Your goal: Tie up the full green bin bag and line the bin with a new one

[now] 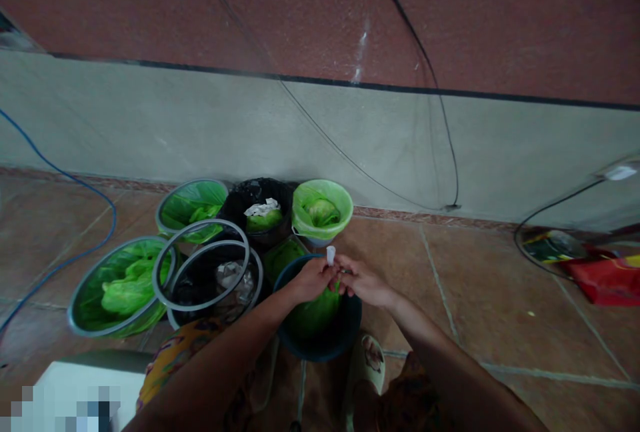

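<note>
Over a dark blue trash bin (357,329) between my feet, my left hand (314,279) and my right hand (364,281) meet with bent fingers. Both are closed on the gathered top of a green plastic bag (316,315), which hangs down inside the bin. A small white strip (331,256) sticks up above the fingers; its kind I cannot make out. My fingertips partly hide the grip. To the left, a loose grey bin ring (247,255) lies tilted over a bin lined with black plastic (187,285).
Several more bins stand near the wall: a green-lined oval bin (83,292), another green-lined bin (173,202), a black-lined bin (233,209) and a pale green-lined bin (345,202). A blue cable (114,212) crosses the left floor. A red bag (607,279) lies right.
</note>
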`<state>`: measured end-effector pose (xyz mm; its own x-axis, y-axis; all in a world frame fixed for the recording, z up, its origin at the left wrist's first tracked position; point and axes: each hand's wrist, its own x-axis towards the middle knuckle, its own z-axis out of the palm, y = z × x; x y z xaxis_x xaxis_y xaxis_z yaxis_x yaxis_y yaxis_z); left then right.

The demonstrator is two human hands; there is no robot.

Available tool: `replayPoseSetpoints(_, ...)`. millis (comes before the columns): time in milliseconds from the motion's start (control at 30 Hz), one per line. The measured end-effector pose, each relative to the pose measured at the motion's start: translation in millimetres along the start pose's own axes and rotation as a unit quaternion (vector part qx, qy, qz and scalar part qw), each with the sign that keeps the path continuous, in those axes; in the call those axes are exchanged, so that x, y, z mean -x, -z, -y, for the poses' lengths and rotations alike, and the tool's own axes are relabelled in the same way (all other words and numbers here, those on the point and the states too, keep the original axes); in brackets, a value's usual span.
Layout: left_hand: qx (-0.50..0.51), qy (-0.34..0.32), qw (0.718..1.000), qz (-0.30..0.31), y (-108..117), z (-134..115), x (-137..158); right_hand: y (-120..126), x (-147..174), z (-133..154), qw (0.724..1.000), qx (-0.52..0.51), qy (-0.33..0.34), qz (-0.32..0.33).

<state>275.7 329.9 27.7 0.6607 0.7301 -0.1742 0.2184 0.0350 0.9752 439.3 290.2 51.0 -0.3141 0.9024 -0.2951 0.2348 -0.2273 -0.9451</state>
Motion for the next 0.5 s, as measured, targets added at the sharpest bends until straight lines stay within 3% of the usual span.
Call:
replayPoseSetpoints(67,-0.006,0.008,1.0,-0.024,1,2,-1,-1,0,-6,0.998,0.054,0.035,-0.011)
replayPoseSetpoints(167,-0.012,0.036,0.998,-0.052,1,1,-2,3,-1,-14,0.987,0.146,0.027,-0.068)
replayPoseSetpoints(300,0.101,0.079,0.989,-0.078,0,-4,-1,10,-3,-18,0.967,0.219,0.009,-0.129)
replayPoseSetpoints(400,0.188,0.111,0.97,-0.107,0,-6,1,9,1,-12,0.966,0.227,0.005,-0.127)
replayPoseSetpoints(500,0.183,0.119,0.965,-0.147,1,-5,2,5,5,-3,0.968,0.23,0.001,-0.096)
